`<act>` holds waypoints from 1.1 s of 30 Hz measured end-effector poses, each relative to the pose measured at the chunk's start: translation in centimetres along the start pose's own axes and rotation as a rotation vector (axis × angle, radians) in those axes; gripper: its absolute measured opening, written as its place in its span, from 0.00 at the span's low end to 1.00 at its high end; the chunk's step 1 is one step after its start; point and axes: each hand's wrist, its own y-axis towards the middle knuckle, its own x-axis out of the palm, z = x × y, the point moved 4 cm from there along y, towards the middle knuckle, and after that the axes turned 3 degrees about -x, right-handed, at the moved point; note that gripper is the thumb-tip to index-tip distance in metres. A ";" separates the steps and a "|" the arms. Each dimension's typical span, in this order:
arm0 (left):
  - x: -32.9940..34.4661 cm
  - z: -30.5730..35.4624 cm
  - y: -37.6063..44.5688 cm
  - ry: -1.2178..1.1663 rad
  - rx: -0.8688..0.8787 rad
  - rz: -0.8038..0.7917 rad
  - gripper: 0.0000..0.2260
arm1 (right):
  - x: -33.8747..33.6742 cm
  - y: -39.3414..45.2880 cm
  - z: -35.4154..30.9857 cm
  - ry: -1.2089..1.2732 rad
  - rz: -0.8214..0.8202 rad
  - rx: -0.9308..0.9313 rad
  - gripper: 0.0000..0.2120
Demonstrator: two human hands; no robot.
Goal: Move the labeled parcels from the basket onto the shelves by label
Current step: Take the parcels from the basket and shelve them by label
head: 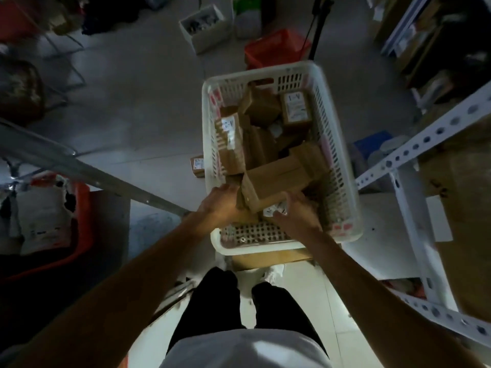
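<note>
Both hands reach into the white basket at centre frame; our left hand curls round the near end of a brown parcel, our right hand pinches a labeled parcel beside it; we judge picking is under way; next, read the label and lift toward the shelves at right.

Both my arms stretched forward and down, converging. Left hand fingers curled, seemingly gripping. Right hand palm down, fingers bent; grip unclear, blurred.
</note>
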 end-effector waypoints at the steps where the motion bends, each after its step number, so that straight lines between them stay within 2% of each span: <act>1: 0.1 0.1 1.2 -0.019 0.017 -0.024 0.32 | 0.4 0.6 0.2 -0.008 0.001 0.023 0.30; 5: -0.1 0.3 5.7 -0.031 0.097 -0.063 0.31 | 1.9 2.8 0.8 0.011 0.012 0.140 0.28; 8: -0.1 -0.4 9.2 -0.025 0.118 -0.097 0.29 | 3.4 4.6 1.0 0.032 0.032 0.194 0.35; 13: 0.9 -1.9 14.2 0.022 0.139 -0.244 0.35 | 6.1 7.8 0.2 0.160 0.095 0.343 0.38; 17: 2.3 -2.8 15.5 -0.143 0.150 -0.355 0.31 | 7.3 8.9 -0.3 0.149 0.109 0.435 0.47; 21: 3.1 -3.4 16.0 -0.241 0.183 -0.389 0.26 | 7.4 8.6 0.6 0.118 0.133 0.484 0.57; 26: 4.2 -2.9 16.7 -0.266 0.179 -0.518 0.08 | 8.0 7.1 2.1 0.198 0.054 0.520 0.64; 29: 5.2 -1.5 16.7 -0.269 0.153 -0.560 0.15 | 8.2 6.4 2.3 0.221 0.067 0.543 0.64; 33: 6.5 -0.6 16.2 -0.280 0.145 -0.537 0.24 | 8.4 6.4 2.5 0.230 0.062 0.556 0.63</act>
